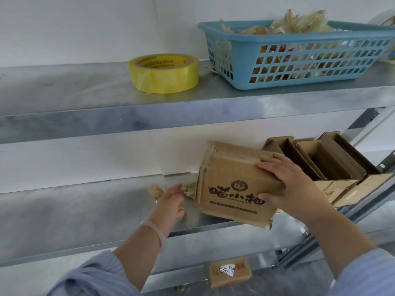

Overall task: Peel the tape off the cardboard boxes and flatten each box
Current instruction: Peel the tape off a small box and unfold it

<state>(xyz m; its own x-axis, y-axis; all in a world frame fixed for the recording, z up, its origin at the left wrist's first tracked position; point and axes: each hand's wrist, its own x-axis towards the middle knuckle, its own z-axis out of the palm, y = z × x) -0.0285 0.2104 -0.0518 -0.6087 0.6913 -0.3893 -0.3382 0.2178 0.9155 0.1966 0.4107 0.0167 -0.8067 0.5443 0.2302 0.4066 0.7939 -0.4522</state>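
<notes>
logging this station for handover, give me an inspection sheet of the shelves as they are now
surface: middle metal shelf, steel
job's things: printed box tilted at the shelf's front edge; open boxes to its right; small labelled box on the shelf below
clutter: tape scraps left of the printed box; yellow tape roll and blue basket of scraps on the upper shelf
hands: right hand grips the printed box; left hand reaches toward the scraps, grip unclear
cables: nothing seen
surroundings: white wall behind

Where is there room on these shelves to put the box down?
Upper shelf: bare left of the tape roll; the blue basket fills its right. Middle shelf: bare left of the left hand and tape scraps; open boxes crowd its right end.
</notes>
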